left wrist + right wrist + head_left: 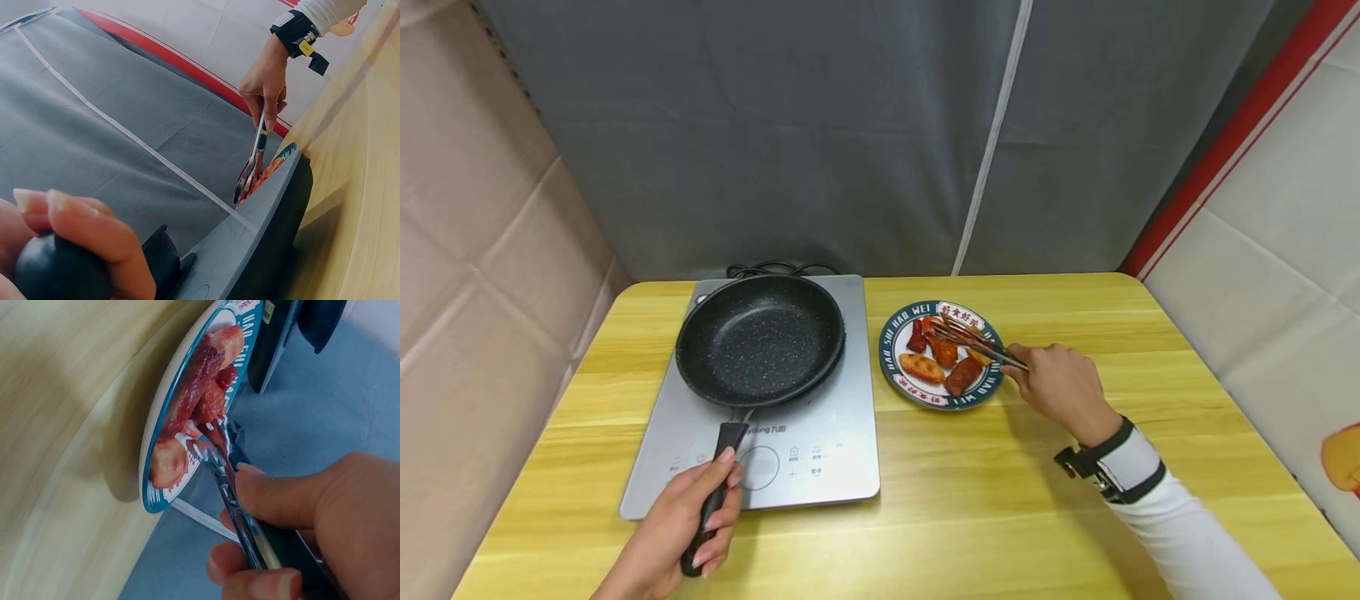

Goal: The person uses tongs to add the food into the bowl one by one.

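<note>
Hand (R) (1063,392), rt of ctr, head view: fingers curled round metal tongs (988,346), tips among food pcs (922,367) on printed plate (888,342), just rt of ctr. Hand (L) (681,521), lower left: closed round black handle (730,437) of frying pan (760,346), left of ctr, over silver hob (842,450); contact unclear. Wood table (962,500) below, grey curtain (775,167) across top.

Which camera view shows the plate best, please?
The head view: the plate fits fully in frame, seen from above, partly covered by food and tongs. Right wrist: slanted and cropped at top. Left wrist: only a sliver beyond the cooktop.
</note>
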`<act>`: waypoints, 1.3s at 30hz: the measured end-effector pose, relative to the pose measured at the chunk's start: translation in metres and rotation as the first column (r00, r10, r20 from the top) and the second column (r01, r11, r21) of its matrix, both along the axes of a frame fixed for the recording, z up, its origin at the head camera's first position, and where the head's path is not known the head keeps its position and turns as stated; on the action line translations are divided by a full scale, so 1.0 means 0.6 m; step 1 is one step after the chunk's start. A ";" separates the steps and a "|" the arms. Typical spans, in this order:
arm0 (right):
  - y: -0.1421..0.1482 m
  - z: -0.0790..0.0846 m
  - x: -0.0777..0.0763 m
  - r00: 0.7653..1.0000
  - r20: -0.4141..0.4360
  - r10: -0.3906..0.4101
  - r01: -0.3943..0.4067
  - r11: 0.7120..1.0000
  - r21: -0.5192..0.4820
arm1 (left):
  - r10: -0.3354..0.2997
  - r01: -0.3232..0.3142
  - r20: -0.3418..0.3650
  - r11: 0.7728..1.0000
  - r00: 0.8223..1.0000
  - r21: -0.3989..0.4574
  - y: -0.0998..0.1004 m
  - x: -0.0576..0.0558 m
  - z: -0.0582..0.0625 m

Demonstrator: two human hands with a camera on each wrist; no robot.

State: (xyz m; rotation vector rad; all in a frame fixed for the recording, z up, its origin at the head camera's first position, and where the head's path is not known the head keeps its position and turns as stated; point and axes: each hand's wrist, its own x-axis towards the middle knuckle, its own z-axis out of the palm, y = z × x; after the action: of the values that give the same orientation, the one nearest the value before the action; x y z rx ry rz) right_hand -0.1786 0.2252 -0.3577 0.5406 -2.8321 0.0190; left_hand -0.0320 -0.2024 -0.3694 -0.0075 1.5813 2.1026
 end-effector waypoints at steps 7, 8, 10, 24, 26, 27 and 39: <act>0.009 -0.007 -0.004 1.000 -0.018 0.009 -0.010 0.999 -0.038 | 0.008 -0.008 0.006 1.000 1.000 -0.015 0.001 0.001 0.002; 0.010 -0.008 -0.004 1.000 -0.025 0.008 -0.009 0.999 -0.039 | 0.010 -0.010 0.008 1.000 1.000 -0.016 0.001 0.001 0.002; 0.013 -0.009 -0.005 0.999 -0.040 0.005 -0.007 0.999 -0.043 | 0.011 -0.011 0.010 1.000 1.000 -0.016 0.000 0.001 0.002; 0.023 -0.014 -0.003 0.993 -0.116 0.024 -0.032 0.998 -0.059 | 0.023 -0.022 0.024 0.999 0.999 -0.045 0.000 0.002 0.004; 0.025 -0.010 -0.002 0.992 -0.125 0.023 -0.031 0.998 -0.059 | 0.021 -0.019 0.025 0.999 0.999 -0.044 0.001 0.002 0.004; 0.026 -0.008 -0.002 0.991 -0.132 0.023 -0.031 0.998 -0.059 | 0.022 -0.021 0.029 0.999 0.999 -0.043 0.001 0.002 0.004; 0.012 0.027 0.006 0.978 -0.203 0.043 -0.071 0.988 -0.135 | 0.008 -0.008 0.018 1.000 1.000 -0.007 -0.001 0.001 0.004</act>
State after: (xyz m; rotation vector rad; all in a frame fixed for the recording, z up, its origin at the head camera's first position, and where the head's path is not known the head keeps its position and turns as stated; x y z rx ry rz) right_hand -0.1750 0.2323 -0.3412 0.5591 -2.5960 0.1658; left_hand -0.0312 -0.2029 -0.3673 -0.0355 1.5809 2.0974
